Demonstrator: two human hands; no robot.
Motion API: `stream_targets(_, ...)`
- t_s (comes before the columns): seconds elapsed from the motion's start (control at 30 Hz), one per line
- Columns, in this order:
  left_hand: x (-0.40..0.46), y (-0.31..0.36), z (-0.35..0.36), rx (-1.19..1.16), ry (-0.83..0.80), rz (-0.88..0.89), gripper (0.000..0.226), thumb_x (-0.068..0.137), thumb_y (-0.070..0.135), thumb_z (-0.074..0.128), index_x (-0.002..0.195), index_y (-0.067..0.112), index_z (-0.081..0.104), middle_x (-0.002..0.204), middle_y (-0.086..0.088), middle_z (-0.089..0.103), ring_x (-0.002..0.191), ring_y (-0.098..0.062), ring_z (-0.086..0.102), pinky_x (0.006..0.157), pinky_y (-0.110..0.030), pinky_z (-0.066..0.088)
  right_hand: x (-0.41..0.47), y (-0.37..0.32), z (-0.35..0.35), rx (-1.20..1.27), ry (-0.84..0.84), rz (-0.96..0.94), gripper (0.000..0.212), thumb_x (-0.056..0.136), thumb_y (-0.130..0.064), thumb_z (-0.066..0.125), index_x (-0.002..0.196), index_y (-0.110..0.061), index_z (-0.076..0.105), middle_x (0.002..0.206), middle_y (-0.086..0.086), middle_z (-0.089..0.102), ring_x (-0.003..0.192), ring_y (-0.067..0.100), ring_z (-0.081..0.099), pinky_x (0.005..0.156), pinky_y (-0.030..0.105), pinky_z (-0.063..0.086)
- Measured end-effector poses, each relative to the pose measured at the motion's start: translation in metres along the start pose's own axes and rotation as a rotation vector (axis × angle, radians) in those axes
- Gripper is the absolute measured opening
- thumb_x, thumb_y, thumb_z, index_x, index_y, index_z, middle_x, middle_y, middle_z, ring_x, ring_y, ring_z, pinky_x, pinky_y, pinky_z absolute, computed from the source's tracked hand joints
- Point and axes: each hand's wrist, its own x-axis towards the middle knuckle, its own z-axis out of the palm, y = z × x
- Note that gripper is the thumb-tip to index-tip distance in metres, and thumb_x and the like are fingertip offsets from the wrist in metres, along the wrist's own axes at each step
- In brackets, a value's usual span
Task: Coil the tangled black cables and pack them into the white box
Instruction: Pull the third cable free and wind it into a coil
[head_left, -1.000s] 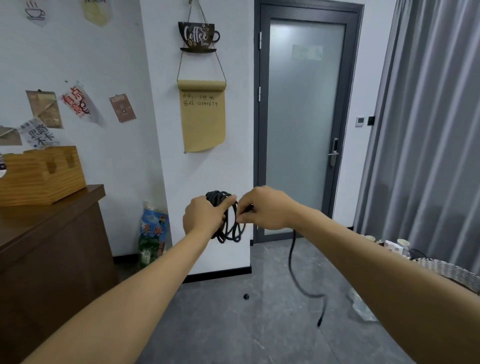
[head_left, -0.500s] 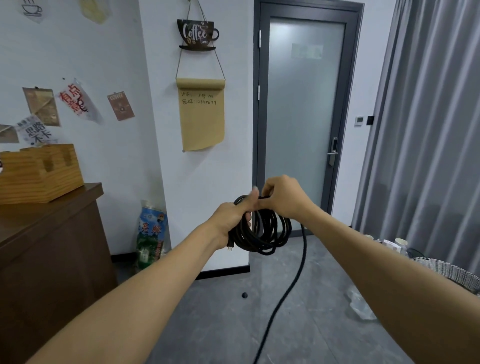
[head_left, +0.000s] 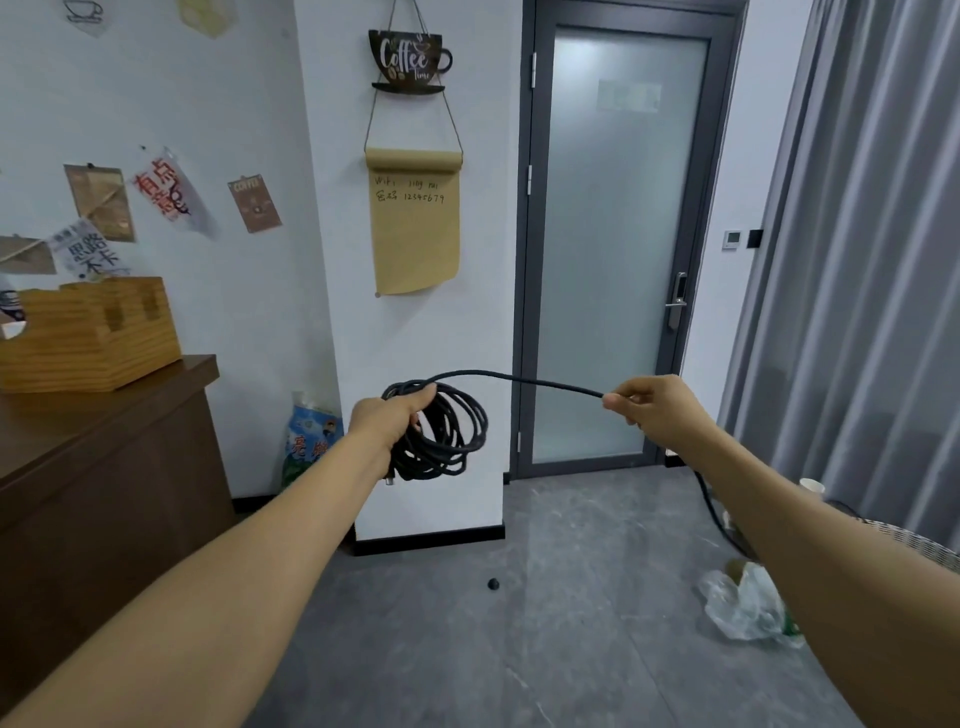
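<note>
Two hands are working one black cable (head_left: 519, 378) in mid-air, in front of the white pillar (head_left: 410, 332). The left hand (head_left: 390, 420) is gripping the coil (head_left: 448, 436), fingers wrapped round the top of the bundled loops, which are hanging down beside the wrist. The right hand (head_left: 652, 408) is pinching the free strand between thumb and fingertips, well apart from the coil, with the strand arching between them. More cable is trailing down behind the right forearm toward the grey floor (head_left: 545, 623), near a crumpled plastic bag (head_left: 743, 603).
</note>
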Motion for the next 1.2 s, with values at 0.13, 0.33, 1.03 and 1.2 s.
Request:
stream_targets(0.13,0.011,0.003,-0.024,-0.042,0.166,0.023,0.036,0.077,0.032,0.077,0.069,0.006,0.054,0.069,-0.005,0.055,0.060,-0.020,0.052,0.066,-0.032,0.046,0.002,0.016,-0.010,-0.033,0.110,0.019,0.017,0.088,-0.023,0.064,0.095,-0.010,0.073,0.077,0.002,0.064,0.069,0.014,0.056,0.073,0.030,0.049)
stream_targets(0.33,0.009,0.008,-0.014,0.225,0.332,0.198,0.041,0.078,0.043,0.073,0.066,0.006,0.060,0.064,-0.002,0.060,0.056,-0.018,0.054,0.052,-0.027,0.040,-0.005,-0.033,0.011,-0.722,0.037,-0.228,0.022,0.091,-0.024,0.052,0.094,-0.029,0.073,0.094,-0.006,0.072,0.085,0.021,0.064,0.063,0.025,0.045)
stream_targets(1.03,-0.035,-0.002,0.040,0.221,-0.348,0.224,0.069,0.073,0.077,0.043,0.071,0.011,0.061,0.060,0.000,0.051,0.053,-0.015,0.045,0.052,-0.024,0.034,-0.014,-0.074,0.051,0.033,-0.346,-0.378,0.010,0.085,-0.025,0.067,0.079,-0.021,0.073,0.089,0.021,0.068,0.085,0.040,0.061,0.087,0.048,0.049)
stream_targets(1.2,-0.029,-0.003,0.042,0.304,-0.487,0.324,0.038,0.069,0.044,0.078,0.066,0.014,0.056,0.045,0.010,0.047,0.047,-0.011,0.044,0.051,-0.022,0.035,-0.010,-0.073,0.049,0.061,-0.287,-0.301,0.013,0.084,-0.021,0.068,0.074,-0.013,0.067,0.072,0.006,0.067,0.069,0.013,0.058,0.074,0.033,0.051)
